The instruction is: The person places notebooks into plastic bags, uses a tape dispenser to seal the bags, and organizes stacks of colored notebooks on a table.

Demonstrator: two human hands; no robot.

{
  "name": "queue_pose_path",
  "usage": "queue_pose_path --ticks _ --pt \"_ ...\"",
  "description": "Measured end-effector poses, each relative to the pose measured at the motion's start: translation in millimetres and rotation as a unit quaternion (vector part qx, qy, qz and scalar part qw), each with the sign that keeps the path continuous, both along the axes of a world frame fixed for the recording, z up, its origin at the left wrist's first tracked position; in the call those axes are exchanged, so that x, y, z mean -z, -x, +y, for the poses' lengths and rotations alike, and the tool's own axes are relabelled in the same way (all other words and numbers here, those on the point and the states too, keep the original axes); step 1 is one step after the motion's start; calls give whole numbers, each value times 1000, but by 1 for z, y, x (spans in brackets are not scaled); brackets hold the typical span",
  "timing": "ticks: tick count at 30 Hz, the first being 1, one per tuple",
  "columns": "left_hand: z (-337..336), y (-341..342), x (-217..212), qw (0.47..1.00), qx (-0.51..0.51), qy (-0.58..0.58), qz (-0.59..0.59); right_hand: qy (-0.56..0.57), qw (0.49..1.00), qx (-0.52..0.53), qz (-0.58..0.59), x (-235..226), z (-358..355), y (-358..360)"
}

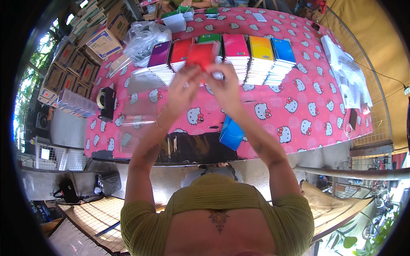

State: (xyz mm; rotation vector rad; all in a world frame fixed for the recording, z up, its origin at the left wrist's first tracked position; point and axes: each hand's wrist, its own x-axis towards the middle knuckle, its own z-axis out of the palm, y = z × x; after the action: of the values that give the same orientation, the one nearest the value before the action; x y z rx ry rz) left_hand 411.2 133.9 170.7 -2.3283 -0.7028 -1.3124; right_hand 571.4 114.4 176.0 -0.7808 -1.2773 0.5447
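Note:
A small red notebook (200,54), smeared by motion, is raised in front of the row of stacks. My left hand (184,85) pinches its lower edge on one side. On the other side my right hand (223,81) grips the same edge, close to the left fingertips. Behind it stand stacks of spiral notebooks: a purple stack (159,54), a red stack (179,48), a green stack (208,38), a pink stack (235,45), a yellow stack (261,48) and a blue stack (282,50). A blue notebook (232,133) lies by my right forearm, which partly covers it.
A tape dispenser (106,103) and clear plastic sheets (139,102) are on the left of the pink patterned tablecloth (277,121). Plastic bags (147,40) and cardboard boxes (104,40) lie beyond. White plastic (348,70) covers the right edge. Another person's arm (198,3) shows at the far side.

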Motion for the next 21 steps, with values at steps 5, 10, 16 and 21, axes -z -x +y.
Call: queue_pose_path --ticks 5,10,16,21 --pt "-100 -50 119 975 152 149 70 147 962 126 -195 108 -166 -61" --pt "-155 -76 164 921 118 347 130 343 909 169 -168 197 -191 -87" --pt "-111 -84 168 836 -39 547 9 449 880 86 -129 200 -148 -122" --pt "-80 -52 162 645 -22 751 -140 413 893 40 173 187 -156 -159"
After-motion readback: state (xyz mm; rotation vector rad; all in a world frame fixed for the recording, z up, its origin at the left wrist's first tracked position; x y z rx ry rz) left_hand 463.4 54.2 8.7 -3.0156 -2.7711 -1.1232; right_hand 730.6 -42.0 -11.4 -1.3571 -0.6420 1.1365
